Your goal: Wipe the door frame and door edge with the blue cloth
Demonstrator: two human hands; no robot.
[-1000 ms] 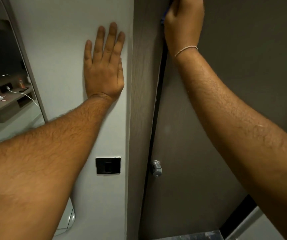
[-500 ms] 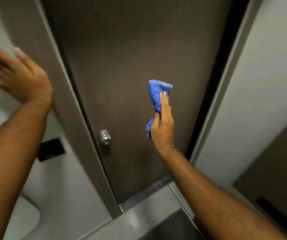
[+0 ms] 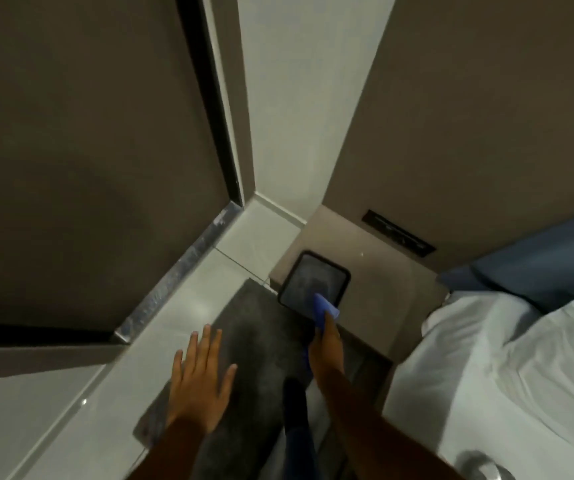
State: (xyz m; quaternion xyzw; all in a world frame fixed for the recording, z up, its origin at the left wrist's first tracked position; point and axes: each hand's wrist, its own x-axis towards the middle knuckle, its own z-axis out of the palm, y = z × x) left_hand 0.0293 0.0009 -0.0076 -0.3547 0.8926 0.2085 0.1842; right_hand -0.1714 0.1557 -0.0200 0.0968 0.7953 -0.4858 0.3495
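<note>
Head camera looked steeply down, and nearest to it the left hand [image 3: 199, 379] hung empty over the grey floor mat [image 3: 244, 344], fingers straight and fanned apart, touching nothing. Just to its right the right hand [image 3: 325, 351] was closed round the blue cloth [image 3: 323, 311], fingers pressed together along the wad, which stuck out above the fingertips and also trailed below the palm. A dark socked foot [image 3: 294, 393] stood on the mat between the two arms.

Both hands were well apart from the woodwork. The dark door [image 3: 81, 161] filled the upper left, its right edge meeting the pale door frame [image 3: 233, 109] along a black gap, and a metal threshold strip [image 3: 178, 271] ran along its foot.

The likely risks came from this low, loose carry. The trailing tail of cloth could slip from the grip or drag over the mat and pick up grit, which would then smear the frame. A swing of the right hand might knock the small dark tray [image 3: 315, 284] off the corner of the beige bedside unit [image 3: 379, 271] beside the white bedding [image 3: 507, 368]. The foot could also scuff the mat on the glossy tile.

As for containers, only that tray showed; its grey inside looked empty, though the blur made that uncertain. A dark wall panel [image 3: 399, 237] sat beyond it
</note>
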